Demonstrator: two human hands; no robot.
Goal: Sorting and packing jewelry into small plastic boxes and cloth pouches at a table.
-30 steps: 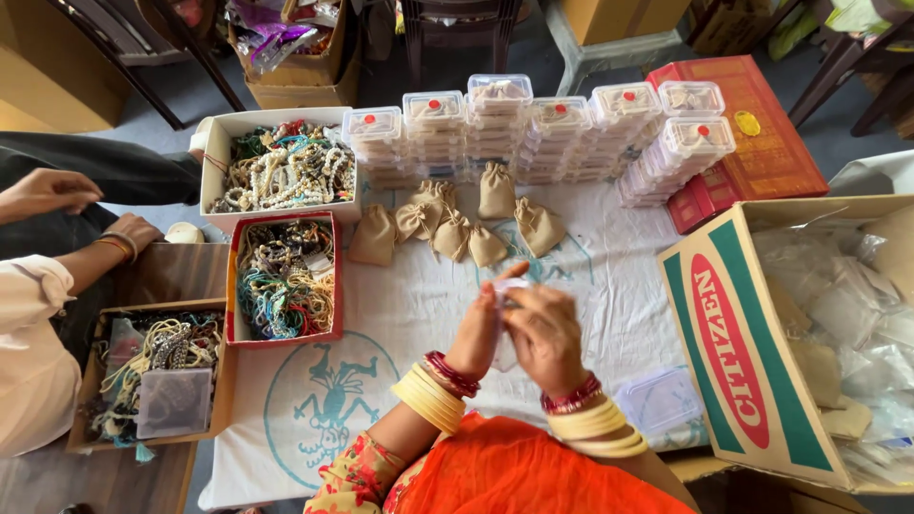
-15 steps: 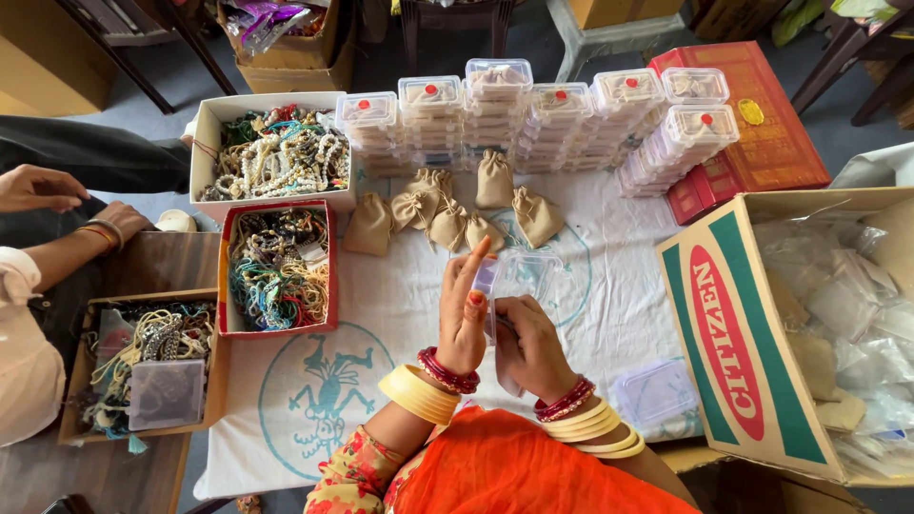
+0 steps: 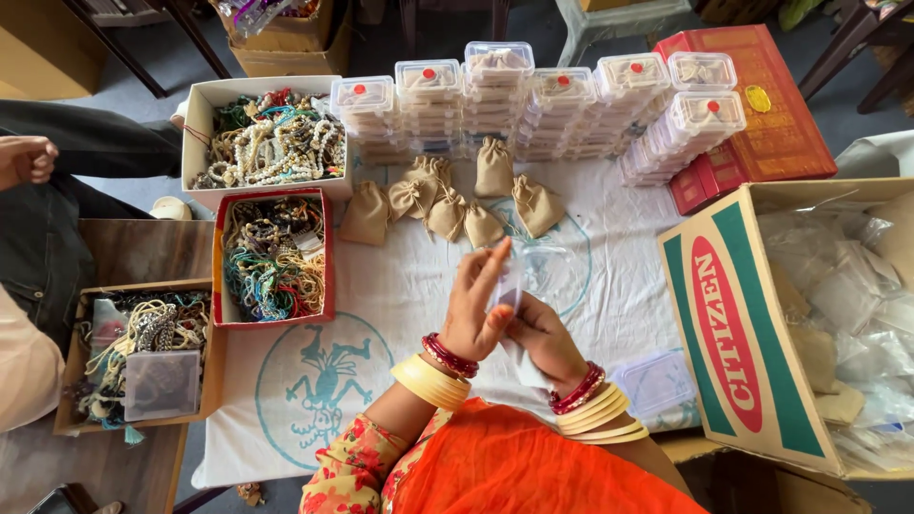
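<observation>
My left hand (image 3: pixel 476 306) and my right hand (image 3: pixel 545 338) meet over a white printed cloth (image 3: pixel 381 314) on the table. Between them they hold a small clear plastic box (image 3: pixel 526 274). The left hand's fingers stand straight up against its side, and the right hand grips it from below. Both wrists wear red and yellow bangles. Several tan cloth pouches (image 3: pixel 447 205) lie just beyond the hands. Behind them stand stacks of clear lidded boxes (image 3: pixel 495 95) with red dots.
A white box of bead necklaces (image 3: pixel 271 143) and a red box of beads (image 3: pixel 276 257) sit at left, with a cardboard tray of jewellery (image 3: pixel 143 352) beside them. A big carton of plastic bags (image 3: pixel 838 314) is at right. Another person's hand (image 3: pixel 29 157) is at far left.
My hands have come down and closer to me with the clear box. The left fingers now lie flat against it. The other person's hand has pulled back to the left.
</observation>
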